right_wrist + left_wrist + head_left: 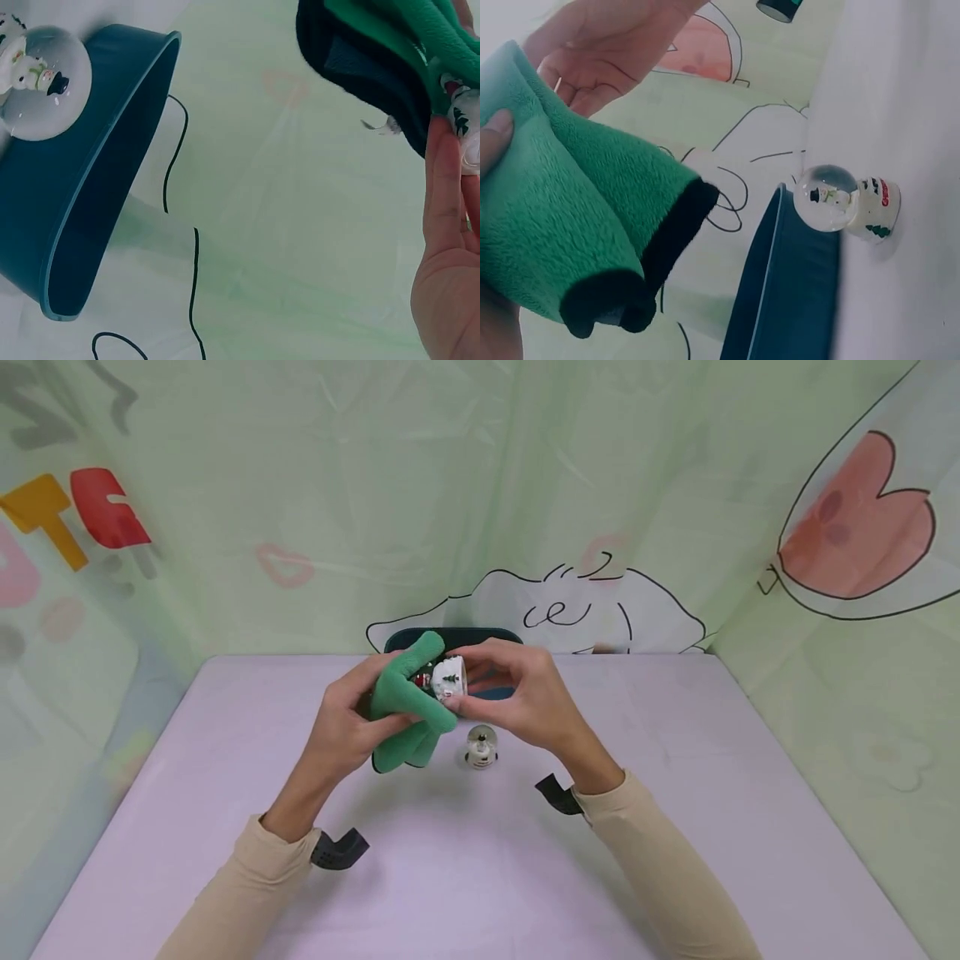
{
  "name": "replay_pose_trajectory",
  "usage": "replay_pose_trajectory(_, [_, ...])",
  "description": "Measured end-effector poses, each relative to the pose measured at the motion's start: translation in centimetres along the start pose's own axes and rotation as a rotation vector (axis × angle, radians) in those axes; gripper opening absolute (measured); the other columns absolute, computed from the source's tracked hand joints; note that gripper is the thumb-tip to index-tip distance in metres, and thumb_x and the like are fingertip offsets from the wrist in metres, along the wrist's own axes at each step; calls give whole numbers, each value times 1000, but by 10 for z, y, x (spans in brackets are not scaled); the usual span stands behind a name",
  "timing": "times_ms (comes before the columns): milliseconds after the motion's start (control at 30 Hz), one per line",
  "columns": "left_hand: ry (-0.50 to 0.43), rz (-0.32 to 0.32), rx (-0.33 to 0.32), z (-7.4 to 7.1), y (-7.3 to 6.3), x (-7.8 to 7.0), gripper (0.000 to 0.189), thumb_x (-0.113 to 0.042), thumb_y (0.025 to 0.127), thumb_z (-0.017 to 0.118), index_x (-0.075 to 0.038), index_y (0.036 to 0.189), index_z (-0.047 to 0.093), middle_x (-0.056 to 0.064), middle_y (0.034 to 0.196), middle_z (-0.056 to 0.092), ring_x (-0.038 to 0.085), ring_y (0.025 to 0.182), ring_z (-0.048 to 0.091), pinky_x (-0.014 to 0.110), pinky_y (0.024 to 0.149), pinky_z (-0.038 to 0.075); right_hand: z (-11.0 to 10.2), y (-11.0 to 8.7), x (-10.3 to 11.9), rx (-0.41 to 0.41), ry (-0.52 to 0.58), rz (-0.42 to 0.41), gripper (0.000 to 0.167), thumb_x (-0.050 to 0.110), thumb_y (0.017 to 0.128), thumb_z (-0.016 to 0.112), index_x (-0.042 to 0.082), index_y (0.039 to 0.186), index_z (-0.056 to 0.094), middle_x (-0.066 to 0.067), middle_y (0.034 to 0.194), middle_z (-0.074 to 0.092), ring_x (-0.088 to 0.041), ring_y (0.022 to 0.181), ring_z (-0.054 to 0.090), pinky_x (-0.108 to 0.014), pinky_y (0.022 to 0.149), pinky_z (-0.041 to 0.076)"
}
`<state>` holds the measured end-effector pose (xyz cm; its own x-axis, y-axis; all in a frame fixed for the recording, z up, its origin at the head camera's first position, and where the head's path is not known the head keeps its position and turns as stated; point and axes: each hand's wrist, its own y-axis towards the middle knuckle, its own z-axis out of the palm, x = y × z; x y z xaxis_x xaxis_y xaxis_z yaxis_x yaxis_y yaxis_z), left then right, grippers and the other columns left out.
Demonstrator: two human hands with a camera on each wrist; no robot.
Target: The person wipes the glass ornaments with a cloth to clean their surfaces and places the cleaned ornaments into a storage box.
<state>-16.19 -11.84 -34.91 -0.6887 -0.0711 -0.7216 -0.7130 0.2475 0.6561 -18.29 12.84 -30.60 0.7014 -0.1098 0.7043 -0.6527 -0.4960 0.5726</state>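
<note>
My left hand grips a green plush cloth with a dark edge, folded around one end of a small snow globe. The globe is tilted on its side above the table, its white base with a tree print facing right. My right hand holds that base with thumb and fingers. In the right wrist view, part of the held globe shows beside the fingertips; the cloth hides the rest. A second snow globe, with a snowman inside and a white printed base, stands upright on the table below the hands.
A dark teal bin stands behind the hands at the table's far edge, partly hidden by them in the head view. The table has a pale lilac cover. Printed curtains enclose the back and sides.
</note>
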Motion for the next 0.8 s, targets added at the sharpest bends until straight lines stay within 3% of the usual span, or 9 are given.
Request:
replay_pose_trajectory(233, [106, 110, -5, 0, 0, 2, 68, 14, 73, 84, 0, 135, 60, 13, 131, 64, 22, 125, 57, 35, 108, 47, 0, -1, 1, 16, 99, 121, 39, 9, 83, 84, 7, 120, 72, -3, 108, 71, -20, 94, 71, -36, 81, 61])
replay_pose_trajectory(367, [129, 118, -26, 1, -2, 0, 72, 17, 72, 83, 1, 137, 57, 15, 134, 61, 21, 126, 56, 32, 109, 46, 0, -2, 0, 32, 164, 157, 42, 6, 83, 83, 7, 123, 70, -5, 114, 70, -23, 99, 71, -38, 85, 60])
replay_pose_trajectory(567, [75, 116, -62, 2, -2, -6, 70, 24, 70, 79, 4, 133, 57, 14, 129, 62, 18, 119, 58, 27, 101, 50, 1, -1, 0, 41, 212, 92, 48, -3, 83, 81, 4, 128, 68, -7, 119, 68, -26, 101, 71, -40, 89, 59])
replay_pose_trajectory(800, [9, 76, -68, 2, -1, -5, 64, 23, 72, 78, 5, 131, 61, 8, 124, 67, 17, 110, 63, 27, 90, 57, 3, 1, -1, 52, 172, -26, 54, -9, 81, 80, 0, 131, 65, -8, 121, 67, -25, 108, 68, -40, 92, 58])
